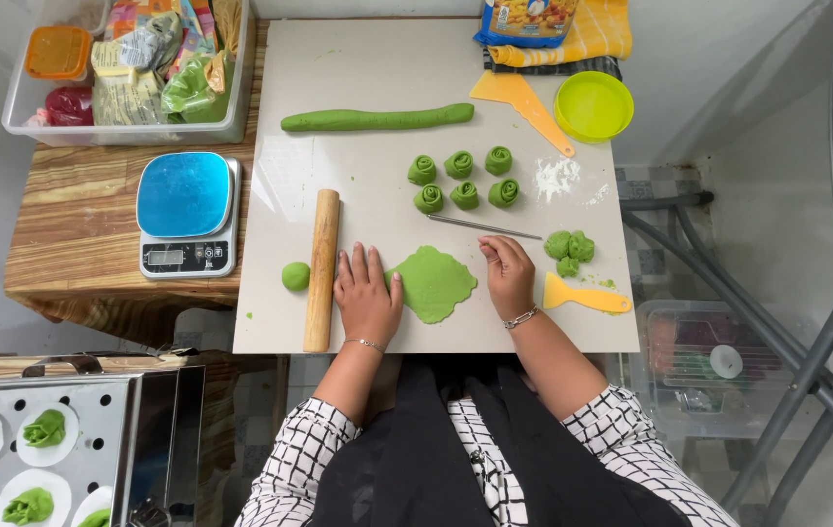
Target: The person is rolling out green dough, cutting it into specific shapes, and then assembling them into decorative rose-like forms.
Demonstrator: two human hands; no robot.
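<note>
A flattened green dough sheet lies on the grey work board. My left hand rests flat on the board, fingers spread, touching the sheet's left edge. My right hand sits at the sheet's right side with fingers curled and nothing seen in it. A wooden rolling pin lies just left of my left hand, with a small green dough ball beside it. Several rolled green dough spirals sit farther back, behind a thin metal rod.
A long green dough log lies at the back. Dough scraps, two yellow scrapers, a yellow lid and flour are to the right. A blue scale, clear bin and steamer tray stand left.
</note>
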